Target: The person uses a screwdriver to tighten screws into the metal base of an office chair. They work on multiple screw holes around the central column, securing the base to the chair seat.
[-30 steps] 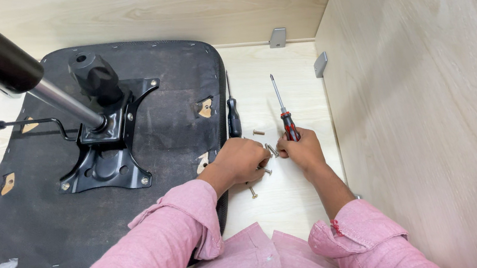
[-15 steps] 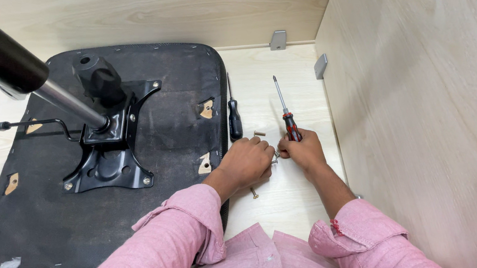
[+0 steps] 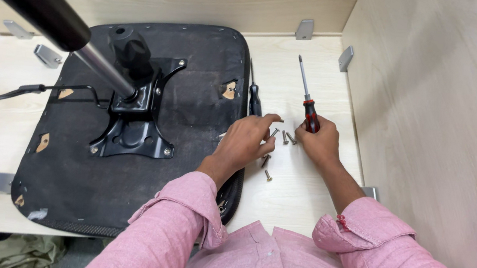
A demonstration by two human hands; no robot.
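Two hands: right hand (image 3: 317,142) on screwdriver (image 3: 309,105); screws (image 3: 284,137) between.

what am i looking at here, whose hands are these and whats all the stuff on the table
This is one view from a camera worn on a person's head, looking down at their own two hands and pink sleeves. On the pale wooden table lies an upturned black chair seat with a metal mechanism plate and a gas cylinder sticking up. The left hand pinches a small screw in its fingers. The right hand rests on a red-handled screwdriver. A few loose screws lie between the hands, and a black-handled tool lies beside the seat.
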